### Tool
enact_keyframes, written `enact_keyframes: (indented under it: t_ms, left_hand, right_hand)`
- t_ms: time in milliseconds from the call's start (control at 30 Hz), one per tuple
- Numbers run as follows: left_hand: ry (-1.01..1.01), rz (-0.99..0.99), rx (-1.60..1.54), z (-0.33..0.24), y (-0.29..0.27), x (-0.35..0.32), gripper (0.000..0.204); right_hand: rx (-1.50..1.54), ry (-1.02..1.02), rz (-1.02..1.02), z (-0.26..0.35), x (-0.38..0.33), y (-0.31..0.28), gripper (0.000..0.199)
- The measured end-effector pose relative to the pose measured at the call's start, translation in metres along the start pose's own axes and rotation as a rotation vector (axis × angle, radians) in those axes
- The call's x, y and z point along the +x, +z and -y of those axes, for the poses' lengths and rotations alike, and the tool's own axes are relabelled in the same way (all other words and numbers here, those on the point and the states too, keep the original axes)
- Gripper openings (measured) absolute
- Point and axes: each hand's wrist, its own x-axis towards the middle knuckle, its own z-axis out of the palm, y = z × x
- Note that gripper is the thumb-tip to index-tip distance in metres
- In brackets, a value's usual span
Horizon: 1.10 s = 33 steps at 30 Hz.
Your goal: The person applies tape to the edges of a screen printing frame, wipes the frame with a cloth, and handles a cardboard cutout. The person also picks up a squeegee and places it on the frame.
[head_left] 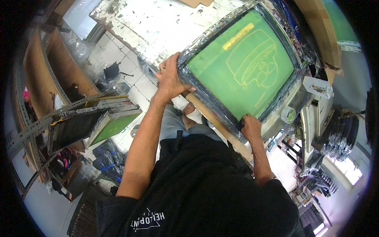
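Observation:
A silk-screen printing frame (221, 103) lies on the worktable in front of me, its border wrapped in worn dark tape. Green mesh (209, 71) fills it, with a pale line drawing and a yellow strip near the far left edge. My left hand (171, 81) grips the frame's left corner, thumb on the near side and fingers along the far side. At the near corner, the curled fingers of my right hand (251, 128) hold the frame's edge. The undersides of both grips are hidden.
The white tabletop (146, 23) is paint-spattered. More screens (114, 124) stand in a metal rack at left, beside curved wooden shelves (39, 75). A roll of tape (289, 114) and a small white box (318, 87) sit right of the frame. A wooden bar (217, 122) runs along the near edge.

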Motion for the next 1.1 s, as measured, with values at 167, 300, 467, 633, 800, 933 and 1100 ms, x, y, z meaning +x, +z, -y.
enact_keyframes:
  t_ms: [167, 300, 467, 633, 800, 933, 1100]
  left_hand:
    - [-0.012, 0.016, 0.038, -0.008, -0.002, 0.0, 0.13]
    - [0.001, -0.009, 0.015, -0.003, 0.001, -0.001, 0.129]
    - [-0.009, -0.01, 0.02, -0.001, 0.001, 0.0, 0.128]
    - [0.01, -0.001, 0.013, 0.003, 0.005, 0.001, 0.128]
    - [0.075, -0.028, -0.032, 0.014, 0.01, 0.004, 0.132]
    - [0.066, -0.03, 0.008, 0.013, 0.009, 0.003, 0.132]
    - [0.052, -0.042, 0.04, 0.011, 0.008, 0.0, 0.132]
  right_hand:
    - [-0.102, 0.018, 0.078, 0.003, -0.006, -0.005, 0.029]
    - [0.179, -0.156, -0.066, -0.005, -0.001, -0.006, 0.028]
    - [0.346, -0.26, -0.201, 0.059, 0.062, 0.002, 0.026]
    - [0.509, -0.354, -0.246, 0.15, 0.172, -0.001, 0.028]
    - [0.568, -0.424, -0.21, 0.176, 0.202, 0.003, 0.027]
    - [0.509, -0.319, -0.045, 0.154, 0.17, -0.01, 0.021]
    - [0.255, -0.213, 0.065, 0.073, 0.082, -0.004, 0.027]
